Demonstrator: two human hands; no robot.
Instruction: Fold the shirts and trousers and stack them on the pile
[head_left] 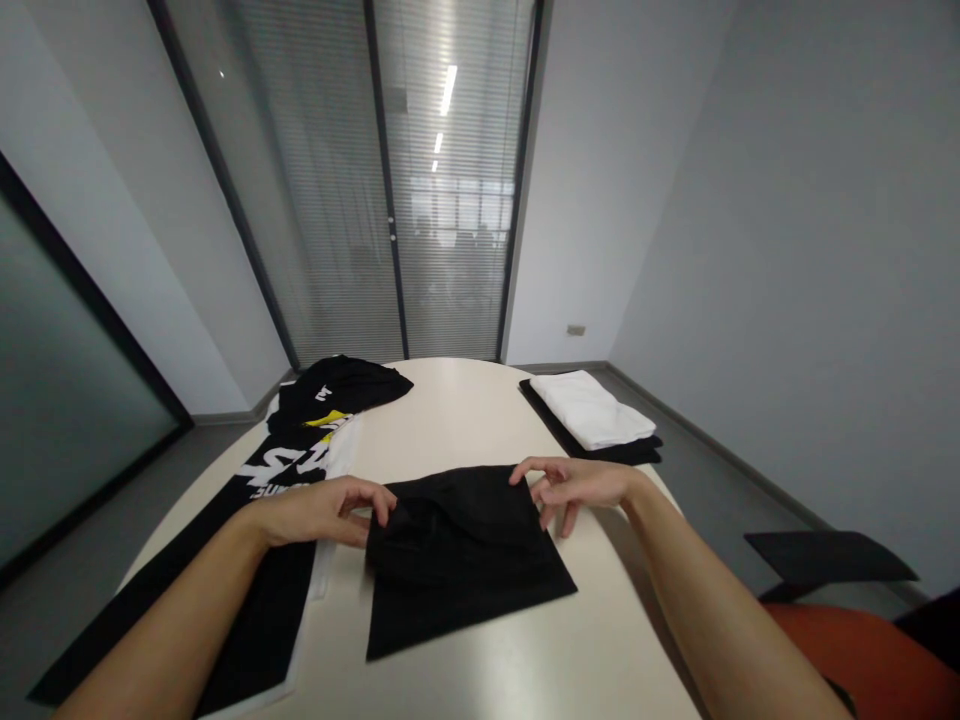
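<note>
Left of the folded black cloth [469, 575], a black garment with white lettering [274, 570] lies stretched out on the desk [442, 425]. Your left hand [337, 508] pinches the cloth's left edge; your right hand [574, 488] touches its upper right corner, fingers spread, closure unclear, probably steadying it flat between you. Its long axis seems to run side to side, right end angled slightly away. Beyond it, to the right, a folded white cloth [592, 408] sits stacked on black fabric [630, 450], perhaps for neatness.

Both bare forearms [176, 605] stretched forward, left hand [337, 508] curled inward, right hand [579, 485] loosely bent (index finger [537, 464] outstretched).
</note>
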